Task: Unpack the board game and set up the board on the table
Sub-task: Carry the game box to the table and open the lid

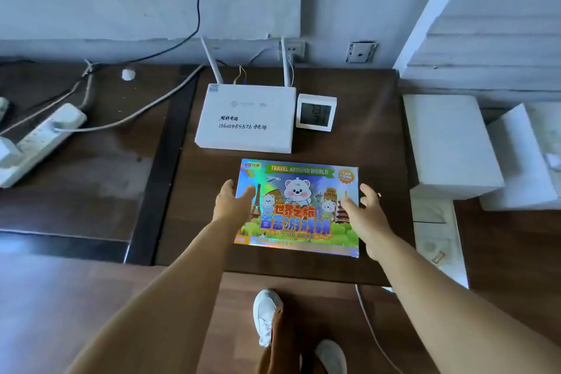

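A colourful board game box (299, 206), printed "TRAVEL AROUND WORLD" with cartoon bears, lies flat and closed on the dark wooden table (376, 146). My left hand (232, 202) is at the box's left edge with fingers stretched out, the thumb lying over the lid's corner area. At the right edge of the box my right hand (362, 209) is spread, fingers relaxed, thumb over the lid. Neither hand is curled round the box; whether they touch it is hard to tell.
Just behind the box sit a white router (246, 118) with two antennas and a small white clock display (316, 112). White foam blocks (449, 143) stand at the right. A power strip (39, 143) and cables lie on the left. My shoes (267, 316) show below.
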Demonstrator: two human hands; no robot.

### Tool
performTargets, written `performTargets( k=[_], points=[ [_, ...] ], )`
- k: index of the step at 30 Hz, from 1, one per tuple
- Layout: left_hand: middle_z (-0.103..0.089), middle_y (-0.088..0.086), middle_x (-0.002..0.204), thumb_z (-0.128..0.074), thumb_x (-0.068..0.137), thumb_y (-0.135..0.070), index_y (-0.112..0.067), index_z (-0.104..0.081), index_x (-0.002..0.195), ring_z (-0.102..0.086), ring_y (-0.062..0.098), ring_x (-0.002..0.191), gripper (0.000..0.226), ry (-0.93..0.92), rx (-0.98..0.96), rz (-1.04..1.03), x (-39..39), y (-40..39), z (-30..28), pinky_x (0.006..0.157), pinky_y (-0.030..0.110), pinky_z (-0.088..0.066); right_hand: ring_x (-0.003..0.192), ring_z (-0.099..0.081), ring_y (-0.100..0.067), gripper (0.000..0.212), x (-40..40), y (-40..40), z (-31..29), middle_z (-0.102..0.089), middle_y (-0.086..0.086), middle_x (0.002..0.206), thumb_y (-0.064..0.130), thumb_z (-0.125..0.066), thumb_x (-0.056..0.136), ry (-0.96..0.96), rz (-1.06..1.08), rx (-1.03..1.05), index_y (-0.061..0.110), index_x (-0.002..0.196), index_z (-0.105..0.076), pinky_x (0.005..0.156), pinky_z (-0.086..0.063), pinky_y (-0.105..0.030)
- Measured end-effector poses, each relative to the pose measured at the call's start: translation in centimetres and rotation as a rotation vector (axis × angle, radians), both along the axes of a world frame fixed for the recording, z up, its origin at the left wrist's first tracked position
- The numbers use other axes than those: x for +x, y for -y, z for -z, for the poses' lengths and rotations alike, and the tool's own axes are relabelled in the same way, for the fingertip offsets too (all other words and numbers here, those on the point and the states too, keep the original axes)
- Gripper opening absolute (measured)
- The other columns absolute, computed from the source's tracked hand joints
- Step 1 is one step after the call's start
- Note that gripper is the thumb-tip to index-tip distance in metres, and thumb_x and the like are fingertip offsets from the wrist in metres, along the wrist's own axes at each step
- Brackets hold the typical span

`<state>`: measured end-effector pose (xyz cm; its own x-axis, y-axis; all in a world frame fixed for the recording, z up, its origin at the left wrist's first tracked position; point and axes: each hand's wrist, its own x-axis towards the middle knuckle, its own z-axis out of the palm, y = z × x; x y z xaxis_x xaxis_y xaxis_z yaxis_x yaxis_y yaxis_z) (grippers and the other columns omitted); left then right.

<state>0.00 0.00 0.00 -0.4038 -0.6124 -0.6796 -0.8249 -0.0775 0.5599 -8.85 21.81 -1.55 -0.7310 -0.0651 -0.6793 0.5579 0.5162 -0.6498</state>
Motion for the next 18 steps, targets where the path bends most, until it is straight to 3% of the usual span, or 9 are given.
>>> performTargets(
  k=[2, 4, 6, 9, 13, 18],
  points=[
    [-0.033, 0.007, 0.149, -0.053, 0.090, -0.040, -0.015, -0.024, 0.148, -0.043, 0.026, 0.130, 0.069, 0.070, -0.060, 0.012, -0.3, 0.7, 2.3, 0.096, 0.035, -0.042, 0.122, -0.045, -0.022, 0.066, -0.2, 0.2, 1.7, -0.039, -0.004, 0.139, 0.032, -0.058, 0.091, -0.014, 0.023, 0.105, 0.023, 0.147, -0.025, 0.099, -0.043, -0.042],
    [-0.043, 0.011, 0.139, -0.053, 0.081, -0.050, -0.012, -0.038, 0.139, -0.050, 0.032, 0.121, 0.071, 0.143, -0.057, 0.006, -0.2, 1.5, 4.8, 0.100, 0.045, -0.044, 0.131, -0.039, -0.031, 0.073, -0.1, -0.1, 3.8, -0.033, -0.010, 0.146, 0.034, -0.061, 0.087, 0.011, 0.031, 0.184, 0.022, 0.148, -0.021, 0.104, -0.039, -0.051],
    [-0.050, 0.011, 0.124, -0.049, 0.073, -0.053, -0.012, -0.050, 0.124, -0.059, 0.032, 0.106, 0.066, 0.197, -0.057, 0.013, -0.2, 1.8, 6.3, 0.093, 0.047, -0.049, 0.127, -0.044, -0.032, 0.071, -0.2, -0.2, 5.4, -0.037, -0.012, 0.143, 0.035, -0.061, 0.085, 0.073, 0.052, 0.227, 0.020, 0.145, -0.027, 0.102, -0.042, -0.051],
    [-0.053, 0.007, 0.117, -0.047, 0.073, -0.049, -0.017, -0.055, 0.115, -0.061, 0.030, 0.101, 0.054, 0.197, -0.051, 0.009, -0.1, 2.3, 7.7, 0.090, 0.045, -0.052, 0.104, -0.059, -0.027, 0.046, -0.1, 0.3, 6.4, -0.054, -0.010, 0.122, 0.036, -0.060, 0.085, 0.088, 0.036, 0.234, 0.019, 0.125, -0.046, 0.086, -0.054, -0.045],
    [-0.058, 0.004, 0.116, -0.044, 0.062, -0.044, -0.021, -0.057, 0.117, -0.061, 0.026, 0.101, 0.061, 0.109, 0.011, -0.058, 0.3, 2.7, 5.9, 0.087, 0.041, -0.053, 0.092, -0.060, -0.023, 0.032, 0.0, 1.0, 5.2, -0.047, -0.010, 0.121, 0.033, -0.060, 0.088, 0.093, 0.091, 0.183, 0.018, 0.114, -0.050, 0.059, -0.048, -0.028],
    [-0.063, 0.001, 0.100, -0.060, 0.084, -0.021, -0.018, -0.051, 0.116, -0.065, 0.014, 0.075, 0.033, -0.067, 0.063, -0.152, 0.9, 3.0, -0.6, 0.056, 0.027, -0.050, 0.092, -0.062, -0.022, 0.032, -0.2, 1.4, 0.4, -0.050, -0.011, 0.121, 0.037, -0.057, 0.089, -0.012, 0.027, 0.152, 0.022, 0.116, -0.048, 0.060, -0.050, -0.028]
  ],
)
